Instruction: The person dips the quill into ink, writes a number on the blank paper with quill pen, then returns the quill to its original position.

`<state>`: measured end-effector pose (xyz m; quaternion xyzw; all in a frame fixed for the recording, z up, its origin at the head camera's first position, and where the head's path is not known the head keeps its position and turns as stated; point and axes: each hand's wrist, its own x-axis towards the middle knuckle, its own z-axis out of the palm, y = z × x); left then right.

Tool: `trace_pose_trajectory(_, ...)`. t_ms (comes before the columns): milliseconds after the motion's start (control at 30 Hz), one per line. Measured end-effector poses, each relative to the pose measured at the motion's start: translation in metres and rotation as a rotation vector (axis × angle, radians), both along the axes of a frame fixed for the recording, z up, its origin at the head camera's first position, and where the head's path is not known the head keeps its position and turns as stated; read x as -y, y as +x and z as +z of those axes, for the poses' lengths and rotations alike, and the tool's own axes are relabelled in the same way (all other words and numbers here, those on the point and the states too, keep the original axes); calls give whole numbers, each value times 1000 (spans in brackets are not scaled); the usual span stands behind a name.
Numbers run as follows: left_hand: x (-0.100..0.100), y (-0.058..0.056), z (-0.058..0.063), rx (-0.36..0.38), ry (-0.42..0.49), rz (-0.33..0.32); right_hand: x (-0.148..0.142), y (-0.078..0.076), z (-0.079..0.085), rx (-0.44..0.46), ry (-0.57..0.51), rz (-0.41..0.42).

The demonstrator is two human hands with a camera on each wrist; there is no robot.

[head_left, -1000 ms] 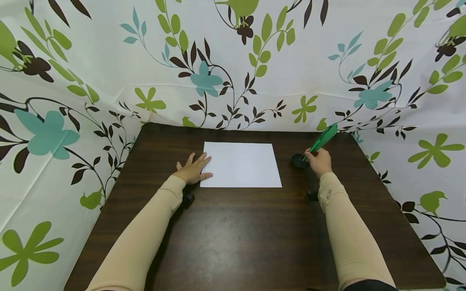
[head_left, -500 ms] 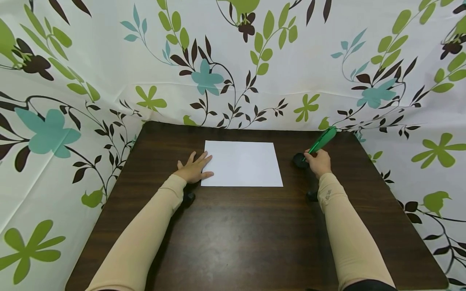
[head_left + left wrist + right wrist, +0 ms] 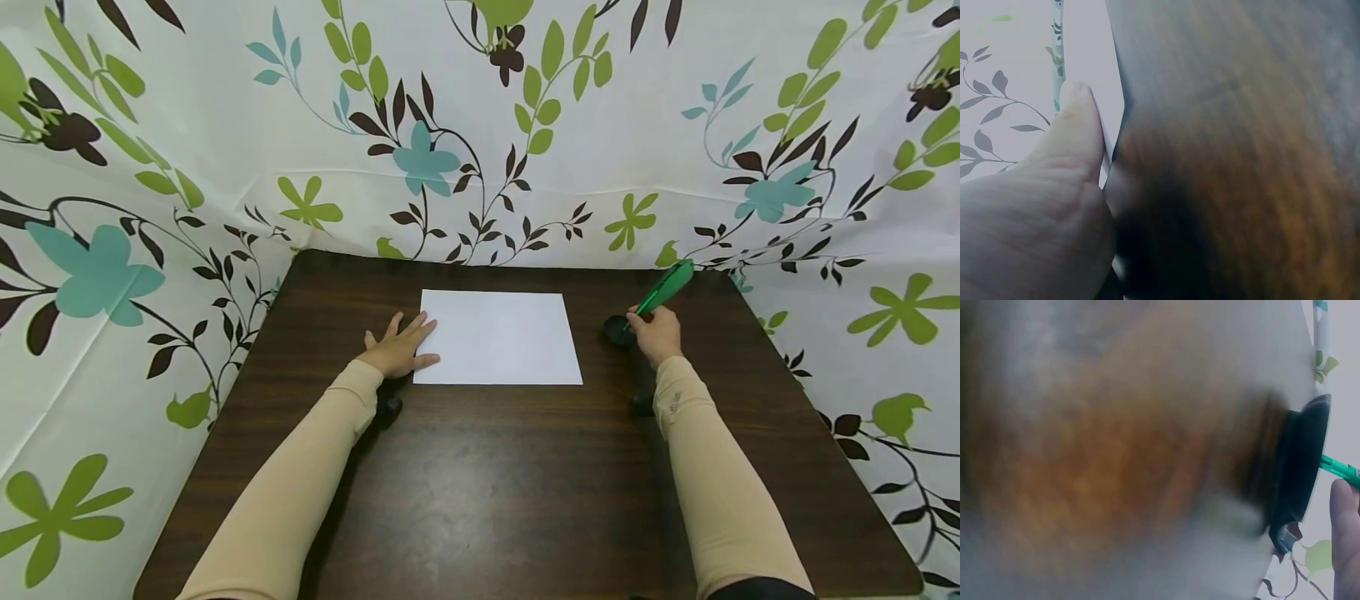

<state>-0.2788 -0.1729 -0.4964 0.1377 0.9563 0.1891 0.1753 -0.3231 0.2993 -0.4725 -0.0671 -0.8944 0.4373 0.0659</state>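
Note:
A blank white sheet of paper lies flat near the far side of the table. My left hand rests with spread fingers on its left edge; in the left wrist view the thumb lies along the paper's edge. To the right of the sheet, my right hand pinches a green quill pen that leans up and to the right. Its lower end meets a small black dish. Seen from the right wrist, the dish has a lip, and the pen's tip is hidden behind its rim.
The dark brown wooden table spreads under everything. A white curtain with leaf and flower prints hangs behind it and along both sides. Black wrist devices sit beneath the sleeves.
Both hands, the paper and the dish hold their places. The quill pen's top has tipped very slightly lower, and the head view has shifted a little.

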Motion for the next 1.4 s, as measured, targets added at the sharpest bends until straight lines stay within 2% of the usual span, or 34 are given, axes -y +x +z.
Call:
trace_pose_trajectory(100, 1, -1, -3, 2, -18, 5, 1, -1, 6, -19, 12, -7)
trace_pose_trajectory(300, 0, 1, 2, 5, 16, 2, 3, -1, 15, -56, 33, -31)
trace_pose_trajectory(400, 0, 2, 2, 14, -4, 4, 5, -2, 16, -67, 23, -41)
trace_pose_trajectory(533, 0, 2, 1, 16, -24, 7, 9, -2, 17, -73, 13, -56)
trace_pose_trajectory(800, -1, 3, 7, -9, -13, -8, 15, -1, 18, -67, -27, -44)
trace_pose_trajectory(1400, -2, 5, 7, -21, -17, -6, 33, -7, 12, -37, -56, -28)
